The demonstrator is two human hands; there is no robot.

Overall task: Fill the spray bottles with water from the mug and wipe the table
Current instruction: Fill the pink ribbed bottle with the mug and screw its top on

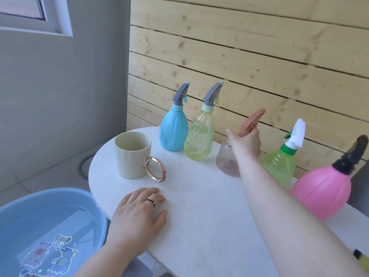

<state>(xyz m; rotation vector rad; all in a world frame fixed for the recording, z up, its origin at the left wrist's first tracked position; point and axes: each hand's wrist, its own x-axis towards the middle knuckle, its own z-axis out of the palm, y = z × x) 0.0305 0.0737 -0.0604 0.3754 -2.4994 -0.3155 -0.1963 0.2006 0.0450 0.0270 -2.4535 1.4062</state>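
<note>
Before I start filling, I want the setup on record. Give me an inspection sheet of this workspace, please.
Surface: white table, no spills seen.
Job's things: cream mug upright; five spray bottles in a row along the back, all with sprayers on: blue bottle, yellow-green bottle, clear bottle, green bottle, pink bottle. No cloth seen.
Clutter: yellow object at the lower right edge, cut off, cannot identify.
Grips: left hand rests flat on the table; right hand grips the clear bottle's neck.
Cables: nothing seen.
Surroundings: blue basin holding water, lower left; wooden slat wall behind.
</note>
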